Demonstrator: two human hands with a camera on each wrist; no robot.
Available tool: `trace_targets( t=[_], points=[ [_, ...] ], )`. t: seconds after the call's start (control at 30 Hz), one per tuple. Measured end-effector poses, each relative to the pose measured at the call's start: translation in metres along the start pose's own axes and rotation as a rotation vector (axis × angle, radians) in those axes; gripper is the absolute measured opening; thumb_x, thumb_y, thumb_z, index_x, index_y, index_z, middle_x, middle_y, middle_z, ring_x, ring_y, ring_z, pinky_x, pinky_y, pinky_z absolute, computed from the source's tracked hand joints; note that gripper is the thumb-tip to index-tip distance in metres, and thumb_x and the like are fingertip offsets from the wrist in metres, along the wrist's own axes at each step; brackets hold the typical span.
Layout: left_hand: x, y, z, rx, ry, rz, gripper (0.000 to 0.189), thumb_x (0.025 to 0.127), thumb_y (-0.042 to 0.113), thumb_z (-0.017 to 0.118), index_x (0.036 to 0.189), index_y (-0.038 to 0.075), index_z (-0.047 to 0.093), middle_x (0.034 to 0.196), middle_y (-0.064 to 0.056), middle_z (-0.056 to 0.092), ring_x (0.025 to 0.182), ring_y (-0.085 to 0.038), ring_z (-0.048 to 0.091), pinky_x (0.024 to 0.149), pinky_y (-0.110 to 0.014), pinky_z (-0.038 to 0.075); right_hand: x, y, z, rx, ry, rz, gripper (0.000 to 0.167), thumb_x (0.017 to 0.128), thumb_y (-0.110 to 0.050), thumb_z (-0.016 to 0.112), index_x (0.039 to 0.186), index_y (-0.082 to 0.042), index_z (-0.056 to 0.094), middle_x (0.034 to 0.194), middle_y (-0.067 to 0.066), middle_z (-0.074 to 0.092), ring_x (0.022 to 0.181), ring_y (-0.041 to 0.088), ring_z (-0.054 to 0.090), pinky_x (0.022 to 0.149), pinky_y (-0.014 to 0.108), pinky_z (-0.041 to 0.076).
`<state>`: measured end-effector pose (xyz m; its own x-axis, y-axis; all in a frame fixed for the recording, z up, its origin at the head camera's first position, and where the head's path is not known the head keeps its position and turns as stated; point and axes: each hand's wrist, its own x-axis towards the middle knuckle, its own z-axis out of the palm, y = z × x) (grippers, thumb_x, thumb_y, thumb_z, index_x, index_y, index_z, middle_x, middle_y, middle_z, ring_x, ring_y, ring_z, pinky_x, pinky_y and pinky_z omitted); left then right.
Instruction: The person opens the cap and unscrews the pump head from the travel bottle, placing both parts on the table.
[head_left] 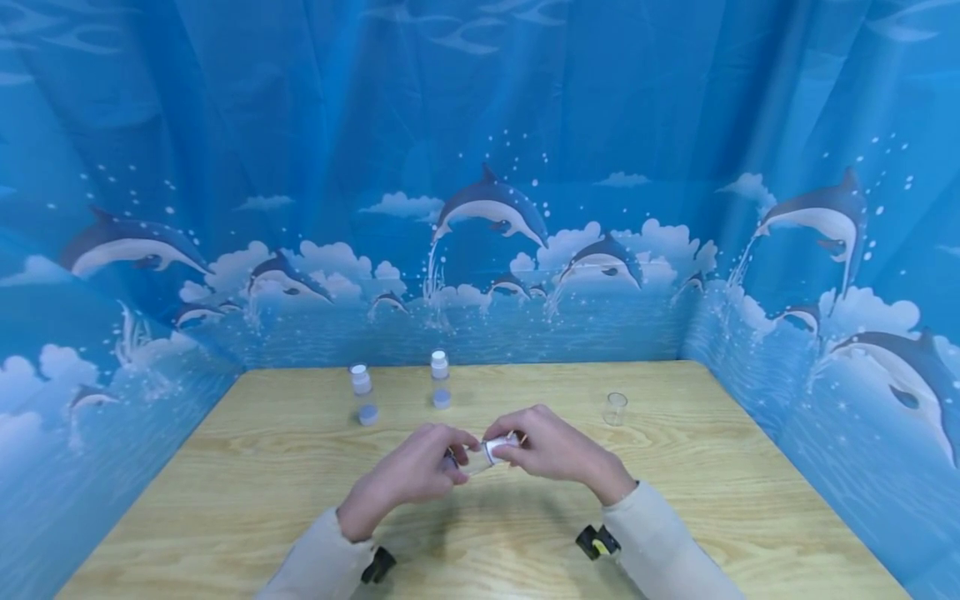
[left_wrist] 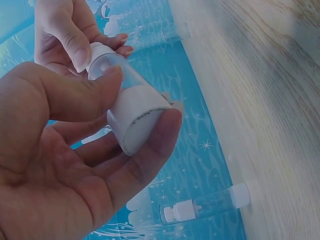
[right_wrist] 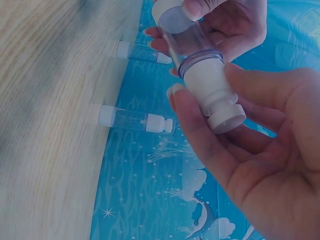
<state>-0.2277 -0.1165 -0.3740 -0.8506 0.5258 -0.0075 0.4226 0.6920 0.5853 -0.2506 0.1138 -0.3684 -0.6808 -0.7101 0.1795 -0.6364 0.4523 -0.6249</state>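
A held bottle [right_wrist: 200, 65] is bridging the space between the left hand [head_left: 418, 462] and the right hand [head_left: 558, 448], blocking any straight pass there. Beyond the left hand, an upright bottle [head_left: 440, 379] and, farther left, a second bottle [head_left: 363, 394] are standing with a narrow lane between. A clear cap [head_left: 615, 409] is obstructing right beyond the right hand; bare tabletop [head_left: 532, 387] is offering wider passage left of it.

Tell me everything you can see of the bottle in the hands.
The bottle looks plastic: a clear cylinder with a white base, a bluish ring and a white, uncovered pump. It is tilted above the table, base end in the left hand, pump end in the right hand.
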Motion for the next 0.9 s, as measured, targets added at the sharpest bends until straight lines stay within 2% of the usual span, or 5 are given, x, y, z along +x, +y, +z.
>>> trace_targets(
  t=[0.17, 0.5, 0.73, 0.9],
  points=[
    [0.0002, -0.0005, 0.0003, -0.004, 0.004, 0.000, 0.045, 0.081, -0.005, 0.077, 0.125, 0.002, 0.070, 0.102, -0.012, 0.076, 0.085, -0.013, 0.068, 0.072, -0.025, 0.060, 0.0004, -0.0012, 0.0003, -0.040, 0.015, -0.014, 0.021, 0.094, -0.009, 0.073, 0.115, -0.005, 0.075, 0.110, 0.009, 0.078, 0.090, 0.006, 0.071, 0.075, 0.016, 0.058],
    [0.0007, 0.0010, -0.0005, -0.034, -0.005, -0.019, 0.045, 0.080, -0.007, 0.077, 0.124, 0.002, 0.071, 0.101, -0.014, 0.076, 0.080, -0.012, 0.068, 0.070, -0.026, 0.061, 0.0005, -0.0030, -0.0009, -0.077, 0.016, -0.023, 0.029, 0.088, -0.003, 0.078, 0.116, -0.006, 0.074, 0.113, 0.007, 0.076, 0.097, 0.011, 0.070, 0.083, 0.015, 0.057],
    [0.0011, 0.0023, -0.0008, -0.054, -0.011, -0.036, 0.046, 0.079, -0.009, 0.077, 0.124, 0.002, 0.071, 0.101, -0.014, 0.076, 0.078, -0.012, 0.068, 0.069, -0.027, 0.061, -0.0002, -0.0020, -0.0019, -0.054, -0.003, -0.004, 0.035, 0.090, -0.009, 0.077, 0.124, -0.004, 0.070, 0.113, 0.007, 0.076, 0.097, 0.010, 0.069, 0.082, 0.017, 0.058],
    [0.0016, 0.0024, -0.0008, -0.054, -0.020, -0.036, 0.048, 0.079, -0.010, 0.077, 0.125, 0.002, 0.071, 0.103, -0.015, 0.076, 0.080, -0.012, 0.070, 0.071, -0.028, 0.062, -0.0006, 0.0008, -0.0021, -0.022, -0.015, 0.026, 0.033, 0.098, -0.020, 0.070, 0.127, -0.003, 0.069, 0.118, 0.011, 0.075, 0.100, 0.016, 0.071, 0.080, 0.017, 0.059]
  ],
)
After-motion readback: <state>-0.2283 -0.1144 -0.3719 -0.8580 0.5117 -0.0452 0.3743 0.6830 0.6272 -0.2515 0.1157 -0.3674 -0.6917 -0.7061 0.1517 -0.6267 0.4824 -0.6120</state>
